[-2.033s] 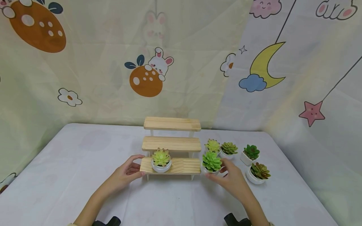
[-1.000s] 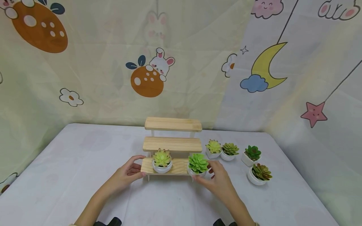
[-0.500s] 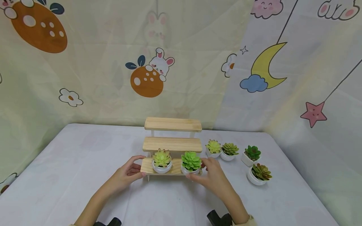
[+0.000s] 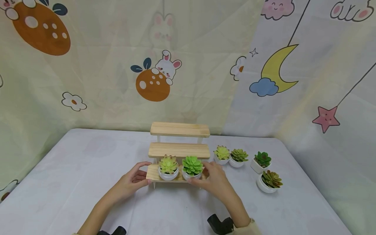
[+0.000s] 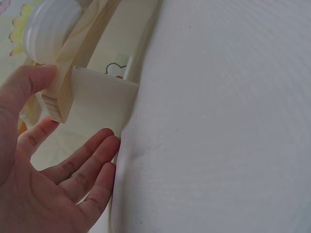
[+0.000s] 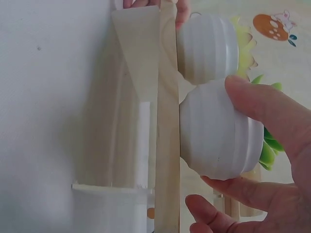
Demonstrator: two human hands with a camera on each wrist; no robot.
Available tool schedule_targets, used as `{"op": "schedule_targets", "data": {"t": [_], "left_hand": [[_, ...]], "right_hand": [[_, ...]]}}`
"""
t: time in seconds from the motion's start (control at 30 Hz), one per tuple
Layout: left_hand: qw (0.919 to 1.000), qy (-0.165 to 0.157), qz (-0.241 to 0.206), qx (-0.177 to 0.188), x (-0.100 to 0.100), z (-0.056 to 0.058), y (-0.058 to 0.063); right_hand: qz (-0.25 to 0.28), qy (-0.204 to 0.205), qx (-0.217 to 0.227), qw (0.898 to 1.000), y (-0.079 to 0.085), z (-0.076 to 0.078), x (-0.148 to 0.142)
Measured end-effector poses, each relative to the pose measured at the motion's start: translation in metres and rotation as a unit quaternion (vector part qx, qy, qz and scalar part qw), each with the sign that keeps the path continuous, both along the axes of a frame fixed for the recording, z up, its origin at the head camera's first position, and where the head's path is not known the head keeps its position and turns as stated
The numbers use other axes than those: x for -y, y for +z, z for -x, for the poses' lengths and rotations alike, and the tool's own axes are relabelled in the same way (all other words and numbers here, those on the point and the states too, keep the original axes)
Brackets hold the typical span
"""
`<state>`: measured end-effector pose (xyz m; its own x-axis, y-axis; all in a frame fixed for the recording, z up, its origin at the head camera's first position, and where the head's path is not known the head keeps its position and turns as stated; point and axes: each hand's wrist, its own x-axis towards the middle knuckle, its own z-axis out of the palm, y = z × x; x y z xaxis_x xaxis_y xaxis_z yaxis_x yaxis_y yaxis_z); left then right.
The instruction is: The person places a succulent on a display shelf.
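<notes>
A three-tier wooden plant stand with white supports stands on the table. My left hand holds the left end of its lowest plank, thumb on one face and index finger at the other; the other fingers extend below. On that plank sits a yellow-green succulent with reddish tips in a white pot. Right beside it is a bright green succulent in a ribbed white round pot. My right hand grips this pot between thumb and fingers, its base against the plank in the right wrist view.
To the right of the stand are several more potted succulents: a yellow-green one, an olive-green one, a dark green one and a reddish-green one. A printed cloth backdrop rises behind the white-covered table.
My right hand has carried the bright green succulent leftward from beside the stand onto the lowest plank, then along it toward the other pot. The left hand has stayed at the plank's end.
</notes>
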<state>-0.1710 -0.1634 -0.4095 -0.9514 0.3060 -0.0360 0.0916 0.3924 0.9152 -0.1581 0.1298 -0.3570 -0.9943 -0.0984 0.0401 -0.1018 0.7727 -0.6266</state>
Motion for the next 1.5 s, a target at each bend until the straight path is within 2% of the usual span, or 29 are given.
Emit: {"op": "schedule_targets", "data": {"t": [0.43, 1.13, 1.5], "left_hand": [[1.0, -0.002, 0.004, 0.002, 0.0, 0.001, -0.001], [1.0, 0.0, 0.003, -0.004, 0.001, 0.001, -0.003], [1.0, -0.003, -0.002, -0.008, 0.001, 0.001, -0.003]], "right_hand": [[0.001, 0.004, 0.004, 1.0, 0.003, 0.001, 0.003], [0.011, 0.006, -0.008, 1.0, -0.002, 0.001, 0.004], [0.078, 0.018, 0.022, 0.997, 0.013, -0.005, -0.01]]}}
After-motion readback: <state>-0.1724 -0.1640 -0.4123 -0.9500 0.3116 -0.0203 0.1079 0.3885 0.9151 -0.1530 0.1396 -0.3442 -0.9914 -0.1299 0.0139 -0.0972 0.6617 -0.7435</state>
